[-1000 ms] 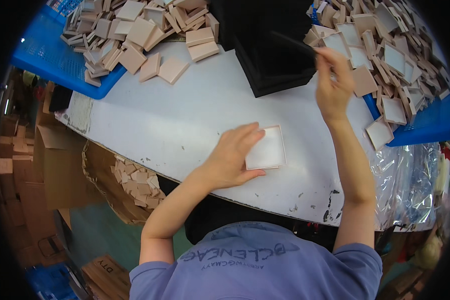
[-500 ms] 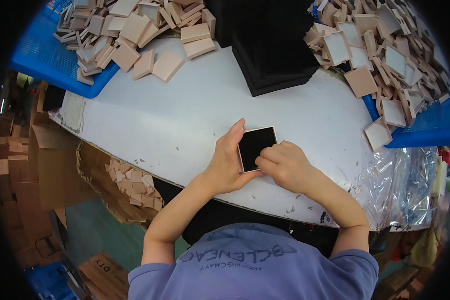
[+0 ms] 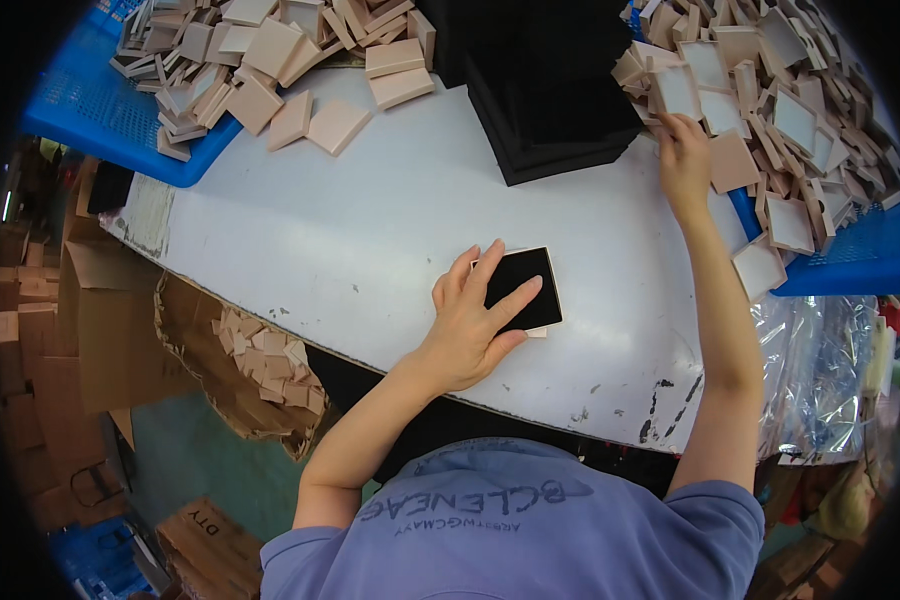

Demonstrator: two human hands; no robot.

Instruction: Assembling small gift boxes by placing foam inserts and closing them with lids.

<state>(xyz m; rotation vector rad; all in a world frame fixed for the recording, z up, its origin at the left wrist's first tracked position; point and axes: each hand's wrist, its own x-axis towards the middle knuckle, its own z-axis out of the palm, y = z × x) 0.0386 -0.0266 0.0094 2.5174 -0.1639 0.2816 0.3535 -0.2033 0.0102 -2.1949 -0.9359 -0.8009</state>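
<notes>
A small shallow box (image 3: pixel 515 310) with a black pad in it lies on the table in front of me. My left hand (image 3: pixel 470 325) rests on it, fingers spread over the black pad and thumb at its near edge. A pale strip shows under the box's near edge. My right arm is stretched out to the heap at the far right. There my right hand (image 3: pixel 684 165) has its fingers bent together at the lower edge of a shallow beige box piece (image 3: pixel 677 92) with a white inside. The fingertips are partly hidden among the pieces.
Stacked black pads (image 3: pixel 555 120) stand at the back middle. Heaps of beige box pieces lie by a blue basket (image 3: pixel 175 165) at the left and a blue basket (image 3: pixel 840 275) at the right. Clear plastic bags (image 3: pixel 820 370) lie at the right; an open carton (image 3: pixel 195 350) stands below the left edge.
My right hand has left the box and moved far right to the heap. The box now lies on the table, and my left hand has shifted from its side to over its top.
</notes>
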